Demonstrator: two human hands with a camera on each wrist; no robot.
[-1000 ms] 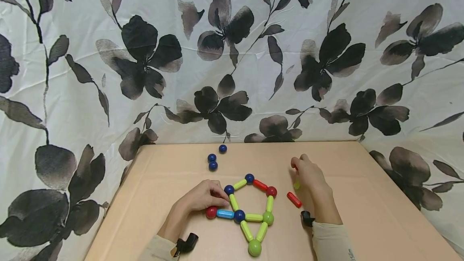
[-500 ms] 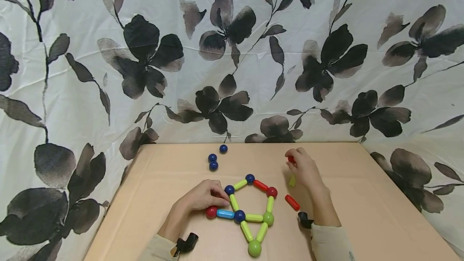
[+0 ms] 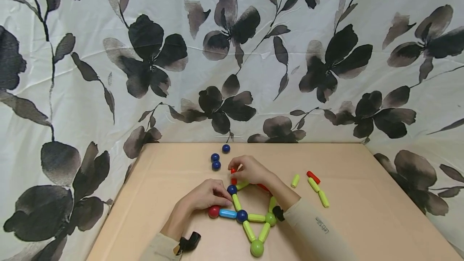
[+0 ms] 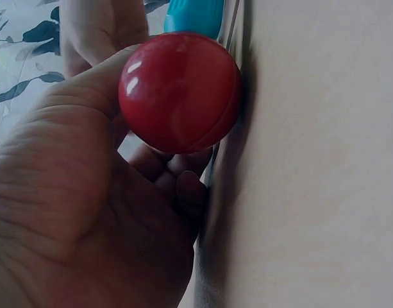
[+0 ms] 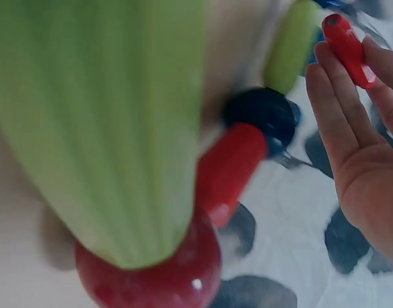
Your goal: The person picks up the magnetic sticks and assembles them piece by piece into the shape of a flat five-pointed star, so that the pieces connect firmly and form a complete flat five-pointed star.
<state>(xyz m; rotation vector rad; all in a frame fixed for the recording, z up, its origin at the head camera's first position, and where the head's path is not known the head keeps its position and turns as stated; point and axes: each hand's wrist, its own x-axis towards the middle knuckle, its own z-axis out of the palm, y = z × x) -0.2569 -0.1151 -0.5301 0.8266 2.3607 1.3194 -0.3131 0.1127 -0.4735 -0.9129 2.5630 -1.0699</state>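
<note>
A flat frame of magnetic sticks and balls lies on the table, with green sticks (image 3: 256,217), blue balls (image 3: 241,216) and green balls (image 3: 257,248). My left hand (image 3: 201,196) pinches the green stick (image 3: 236,201) on the frame's left side. Beside that hand a red ball (image 3: 214,212) joins a light-blue stick (image 3: 228,214); this ball (image 4: 180,93) hides part of the fingers in the left wrist view. My right hand (image 3: 253,171) pinches a red magnetic stick (image 3: 233,176) upright at the upper-left blue ball (image 3: 232,189); whether they touch is unclear. The right hand and forearm cover the frame's upper right.
Several blue balls (image 3: 215,161) lie near the table's back edge. To the right are loose green sticks (image 3: 324,199) and a red stick (image 3: 313,177). A floral cloth (image 3: 232,59) hangs behind the table (image 3: 362,220).
My right hand has picked up a red stick at the right and carried it left to the frame's upper-left ball. The left hand keeps its place. Loose sticks at right are uncovered.
</note>
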